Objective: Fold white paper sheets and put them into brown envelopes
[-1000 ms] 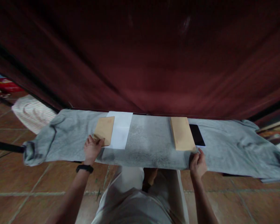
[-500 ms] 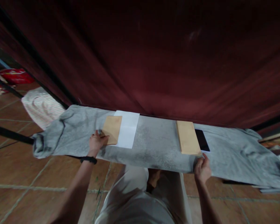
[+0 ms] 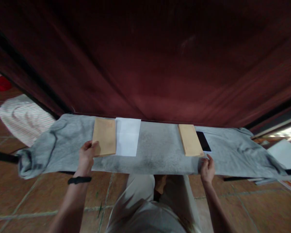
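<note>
Tan packet (image 3: 106, 134), pinched by left hand (image 3: 86, 156), shifted left, baring white paper (image 3: 128, 136); right hand (image 3: 208, 170) near tablet (image 3: 203, 141), grip unclear.

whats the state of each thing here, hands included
flat tan paper rectangle, gripped at its left edge
left hand, closed on that edge
white paper sheet, unfolded
thick tan paper stack, neatly aligned
black rectangular slab, face dark
right hand, fingers curled, contact unclear
grey fabric cover, spread, wrinkled at both ends
dark red curtain, creased
</note>
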{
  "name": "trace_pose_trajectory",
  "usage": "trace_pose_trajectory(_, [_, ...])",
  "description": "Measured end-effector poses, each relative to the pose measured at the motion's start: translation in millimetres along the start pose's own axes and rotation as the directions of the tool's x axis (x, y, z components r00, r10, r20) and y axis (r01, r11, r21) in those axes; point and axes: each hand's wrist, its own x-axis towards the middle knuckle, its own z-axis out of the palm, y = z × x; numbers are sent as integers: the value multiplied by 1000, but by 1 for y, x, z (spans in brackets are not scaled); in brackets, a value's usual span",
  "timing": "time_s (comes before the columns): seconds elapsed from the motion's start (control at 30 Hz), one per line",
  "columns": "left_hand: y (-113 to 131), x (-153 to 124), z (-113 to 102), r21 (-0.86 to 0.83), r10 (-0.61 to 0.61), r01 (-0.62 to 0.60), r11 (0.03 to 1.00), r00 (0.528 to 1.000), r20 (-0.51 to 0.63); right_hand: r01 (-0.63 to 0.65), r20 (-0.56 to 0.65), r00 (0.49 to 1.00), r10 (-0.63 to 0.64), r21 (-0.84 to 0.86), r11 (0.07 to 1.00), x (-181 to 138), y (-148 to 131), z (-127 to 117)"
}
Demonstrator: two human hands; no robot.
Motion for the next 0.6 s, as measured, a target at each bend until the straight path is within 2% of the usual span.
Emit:
trace_pose_trajectory(0.03, [3,-4,-2,-50,-17,17,999,1000,2,-3,-10,1000,4,67,998,-4,-2,-1])
trace_pose_trajectory(0.07, [7,-10,-2,-171,-77,79,982,997,23,-12,-17,1000,15,134,991,-10,-5,-1])
trace_pose_trajectory(0.17, [16,-40,19,-357,-164,225,906,967,194,-74,19,997,71,256,964,-35,-22,5])
trace_pose_trajectory(0.23, [18,-69,49,-355,-171,280,892,936,308,-123,135,988,79,359,925,-56,-40,13])
trace_pose_trajectory(0.33, [12,-117,104,-341,-181,358,869,872,454,-240,328,941,83,476,846,-83,-71,31])
trace_pose_trajectory(0.4, [4,-143,137,-311,-179,369,876,847,501,-312,433,898,78,502,806,-94,-89,44])
trace_pose_trajectory(0.43, [0,-154,151,-306,-176,358,882,853,491,-341,479,875,70,508,791,-99,-95,50])
trace_pose_trajectory(0.5, [-9,-169,170,-293,-168,355,888,843,510,-394,543,837,72,505,768,-104,-104,61])
trace_pose_trajectory(0.6, [-18,-179,183,-267,-161,350,898,826,540,-450,609,787,94,464,763,-107,-107,76])
